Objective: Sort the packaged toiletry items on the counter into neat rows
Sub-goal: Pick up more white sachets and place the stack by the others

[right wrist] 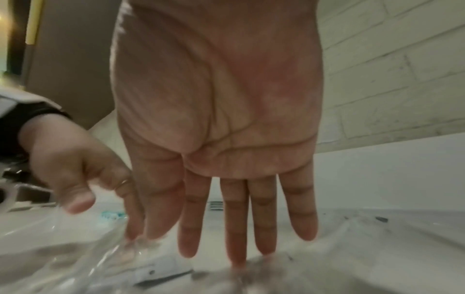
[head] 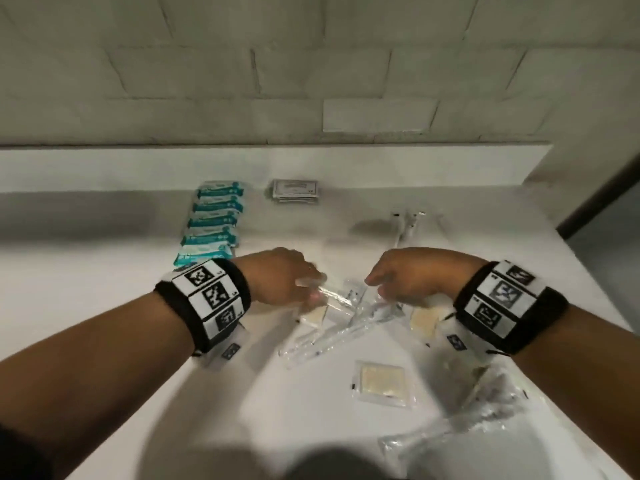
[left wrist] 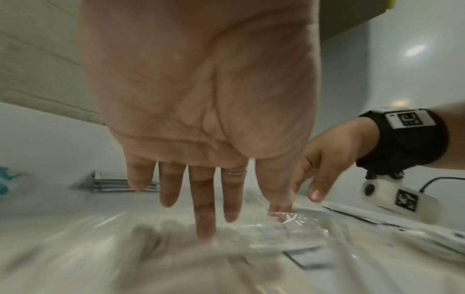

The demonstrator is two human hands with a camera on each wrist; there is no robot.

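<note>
A loose pile of clear-wrapped packets lies mid-counter, some holding pale square pads. My left hand reaches down onto its left side with straight fingers; the middle fingertip touches the plastic. My right hand hovers over the pile's right side, its straight fingers meeting the clear wrap. Neither hand is curled round a packet. At the back left, teal packets lie in a column. A stack of grey sachets sits beside them, with long white wrapped sticks further right.
One square pad packet lies alone near the front. Crumpled clear bags sit at the front right. The white counter ends at a raised ledge and a tiled wall behind. Its right edge drops off by a dark doorway.
</note>
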